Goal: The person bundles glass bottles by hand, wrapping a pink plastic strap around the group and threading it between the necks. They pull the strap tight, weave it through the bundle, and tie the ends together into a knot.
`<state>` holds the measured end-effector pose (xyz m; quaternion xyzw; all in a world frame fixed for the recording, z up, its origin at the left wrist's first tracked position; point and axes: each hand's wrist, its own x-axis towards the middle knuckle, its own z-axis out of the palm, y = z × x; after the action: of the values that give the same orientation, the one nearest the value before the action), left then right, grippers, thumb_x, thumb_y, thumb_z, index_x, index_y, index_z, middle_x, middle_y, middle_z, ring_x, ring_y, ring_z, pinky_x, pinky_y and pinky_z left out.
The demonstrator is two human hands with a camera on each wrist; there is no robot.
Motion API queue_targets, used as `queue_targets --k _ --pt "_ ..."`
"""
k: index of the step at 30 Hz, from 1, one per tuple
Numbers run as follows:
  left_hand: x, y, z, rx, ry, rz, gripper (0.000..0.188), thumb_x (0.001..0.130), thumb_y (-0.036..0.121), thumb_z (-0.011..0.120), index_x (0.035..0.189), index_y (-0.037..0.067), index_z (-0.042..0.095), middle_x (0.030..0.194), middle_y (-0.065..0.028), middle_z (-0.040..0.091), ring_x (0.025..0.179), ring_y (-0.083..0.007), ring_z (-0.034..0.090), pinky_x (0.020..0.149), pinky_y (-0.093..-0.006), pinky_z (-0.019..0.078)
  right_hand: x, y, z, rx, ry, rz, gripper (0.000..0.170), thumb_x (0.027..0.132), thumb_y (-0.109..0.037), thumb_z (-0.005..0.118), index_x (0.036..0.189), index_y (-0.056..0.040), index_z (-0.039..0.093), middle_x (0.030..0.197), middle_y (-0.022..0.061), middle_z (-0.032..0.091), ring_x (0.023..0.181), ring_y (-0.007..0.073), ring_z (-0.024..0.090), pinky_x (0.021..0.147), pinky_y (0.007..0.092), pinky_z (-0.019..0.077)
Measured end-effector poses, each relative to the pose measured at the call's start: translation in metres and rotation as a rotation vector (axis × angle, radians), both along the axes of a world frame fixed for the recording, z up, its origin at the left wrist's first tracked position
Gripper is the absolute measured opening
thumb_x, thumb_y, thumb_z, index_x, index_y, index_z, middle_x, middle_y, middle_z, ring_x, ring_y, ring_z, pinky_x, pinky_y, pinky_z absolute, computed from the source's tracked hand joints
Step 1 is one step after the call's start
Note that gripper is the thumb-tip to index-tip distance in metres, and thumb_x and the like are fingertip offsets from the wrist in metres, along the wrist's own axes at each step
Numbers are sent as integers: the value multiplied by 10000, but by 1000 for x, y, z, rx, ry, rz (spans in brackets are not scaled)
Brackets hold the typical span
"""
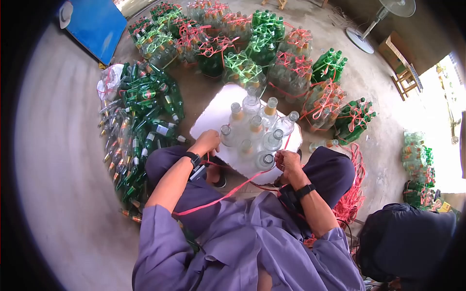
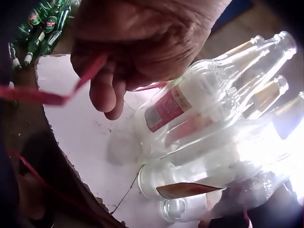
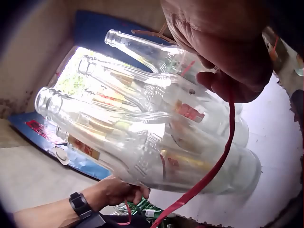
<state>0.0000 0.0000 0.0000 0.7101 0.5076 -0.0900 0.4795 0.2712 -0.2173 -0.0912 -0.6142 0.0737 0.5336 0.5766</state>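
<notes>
- Left hand (image 1: 208, 141), fingers curled, grips red ribbon (image 3: 231, 119).
- Right hand (image 1: 290, 162), also curled, pinches the ribbon.
- Clear bottles (image 1: 273, 140) stand between and beyond 2 hands.

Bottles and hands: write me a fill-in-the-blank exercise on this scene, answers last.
1. Of the left hand and right hand, ____ hold ribbon.
2. Clear bottles between them stand on a board coloured ____.
3. The panel at the head view's upper left is coloured ____.

Missing words: both; white; blue.
</notes>
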Motion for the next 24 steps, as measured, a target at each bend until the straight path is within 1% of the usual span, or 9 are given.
queue_targets --k 2,5,8,12,15,17,19,21,24 --pt "1 -8 -1 -33 -84 51 248 856 98 521 903 -98 664 715 -196 707 467 -263 652 533 -365 538 -6 -11 13 -67 -66 197 136 955 -218 639 905 -100 683 751 17 679 653 148 662 526 267 466" --pt "-8 -12 -9 -78 -126 85 248 850 96 535 916 -102 668 714 -182 707 516 -265 669 560 -366 541 -22 -14 9 -44 -81 137 110 881 -86 604 858 3 664 674 84 604 472 132 481 404 274 328" --pt "-11 -14 -23 15 -114 65 240 837 119 573 888 -80 697 709 -167 708 573 -269 687 591 -373 540 -11 -32 -32 55 68 294 198 969 -246 605 851 -101 671 764 28 691 629 147 643 495 269 414" --pt "-11 -20 -23 112 -53 -6 228 816 151 613 801 -49 723 696 -171 702 608 -274 691 614 -377 536 -17 -42 -6 -81 63 421 254 972 -304 604 912 -68 676 827 62 721 662 191 677 532 296 470" --pt "-18 -25 -29 208 -157 -56 198 784 175 651 728 6 738 673 -168 693 595 -280 682 607 -388 529 -18 -56 -20 22 328 408 335 979 -344 592 1033 -21 661 965 99 739 811 245 714 657 324 533" --pt "-17 -24 -40 95 131 -126 135 774 173 686 789 73 775 660 -135 684 620 -248 674 630 -362 524 -19 -59 -9 224 615 461 356 998 -321 560 1141 -1 624 1115 117 723 995 271 697 810 353 545" --pt "-17 -32 -43 100 228 -145 136 743 201 707 787 90 774 678 -139 691 637 -279 672 644 -385 521 -27 -53 11 148 539 495 333 1008 -305 548 1148 -11 620 1133 115 715 1029 258 682 828 356 537" --pt "-20 -40 -45 127 175 -459 170 738 241 712 786 86 766 687 -133 695 644 -304 662 659 -408 523 -39 -43 29 70 463 525 311 1019 -288 536 1154 -21 617 1151 113 707 1063 244 666 847 358 530" --pt "-26 -53 -81 315 23 -600 186 742 257 715 772 78 755 668 -127 685 622 -302 651 638 -404 518 -55 -36 34 -54 319 514 255 1028 -236 528 1142 -27 620 1114 103 709 1015 222 675 809 344 535"
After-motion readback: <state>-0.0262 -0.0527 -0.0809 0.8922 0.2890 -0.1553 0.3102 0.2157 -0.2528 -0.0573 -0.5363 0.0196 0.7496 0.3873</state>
